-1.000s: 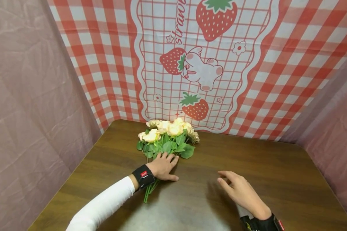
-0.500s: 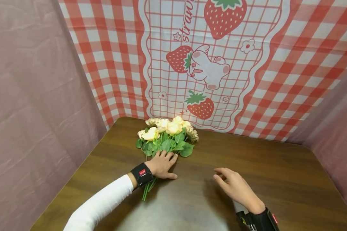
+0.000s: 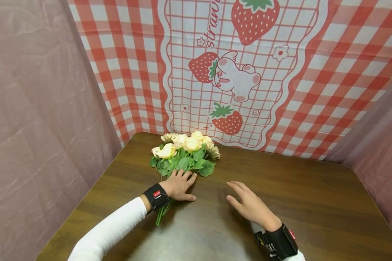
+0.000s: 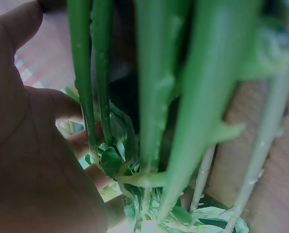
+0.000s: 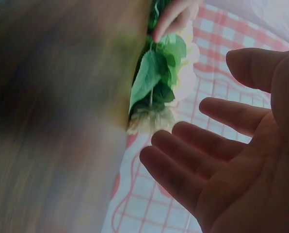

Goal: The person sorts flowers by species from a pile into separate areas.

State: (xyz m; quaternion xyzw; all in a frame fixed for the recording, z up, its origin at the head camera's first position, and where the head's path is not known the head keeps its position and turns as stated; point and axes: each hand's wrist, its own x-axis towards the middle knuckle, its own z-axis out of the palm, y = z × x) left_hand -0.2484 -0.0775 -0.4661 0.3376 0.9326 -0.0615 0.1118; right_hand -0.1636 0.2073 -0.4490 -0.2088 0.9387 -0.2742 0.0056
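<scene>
A bunch of cream flowers with green leaves and long stems lies on the brown table, blooms toward the back. Over the upper stems rests my left hand, palm down, its fingers spread and fairly straight. In the left wrist view several green stems run beside the palm, and the fingers do not close round them. My right hand hovers to the right of the bunch, apart from it and holding nothing. The right wrist view shows its fingers loosely extended, with leaves and blooms beyond them.
The wooden table runs up to a red-and-white checked cloth with strawberry prints, hanging behind it. Pinkish curtains hang at the left and right sides.
My right hand has moved left, closer to the flowers. My left hand and the bunch have shifted slightly left together over the last half second.
</scene>
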